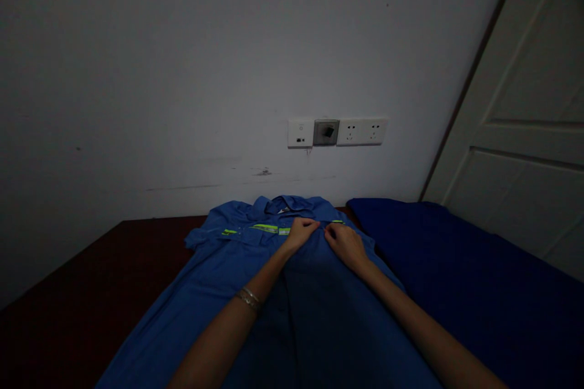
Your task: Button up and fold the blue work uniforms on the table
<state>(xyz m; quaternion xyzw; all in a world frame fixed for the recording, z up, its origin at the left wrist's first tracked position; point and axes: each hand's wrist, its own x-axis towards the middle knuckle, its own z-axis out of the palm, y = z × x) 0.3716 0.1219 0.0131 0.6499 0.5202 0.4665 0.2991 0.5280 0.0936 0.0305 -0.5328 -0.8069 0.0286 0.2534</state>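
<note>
A blue work shirt [201, 295] with yellow-green reflective strips lies spread out, its collar toward the wall. My left hand [301, 232] is closed in a pinch on the shirt's chest, just right of the reflective strip [265, 228]. Close beside it, my right hand [347, 244] also pinches the chest fabric, fingertips turned toward the left hand. The small detail between the fingertips is too dark to make out. A bracelet [249, 298] circles my left wrist.
Beneath the shirt is a dark red surface [114, 292]. Dark blue cloth [474, 292] covers the right side. A white wall [191, 85] rises behind, carrying a row of sockets [362, 132]. A panelled door [524, 152] stands at the right.
</note>
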